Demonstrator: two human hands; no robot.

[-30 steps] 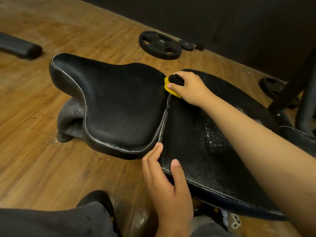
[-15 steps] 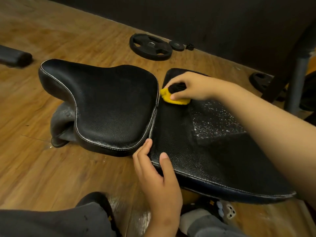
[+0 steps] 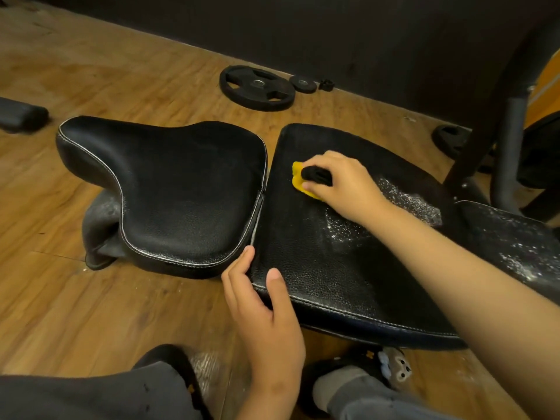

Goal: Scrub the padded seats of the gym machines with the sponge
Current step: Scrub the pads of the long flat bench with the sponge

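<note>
Left of the pad (image 3: 327,283), the seat (image 3: 188,189) is lying just beside it, and the left hand (image 3: 266,316) is gripping the pad's near left corner, thumb on top, likely bracing it against the scrubbing. On the pad's far left part the sponge (image 3: 298,180) is being pinched and pressed flat by the right hand (image 3: 342,183), with suds (image 3: 409,198) glistening toward the pad's right. No container is showing.

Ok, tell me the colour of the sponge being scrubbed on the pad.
The sponge is yellow with a black upper part; the head view shows it.
</note>
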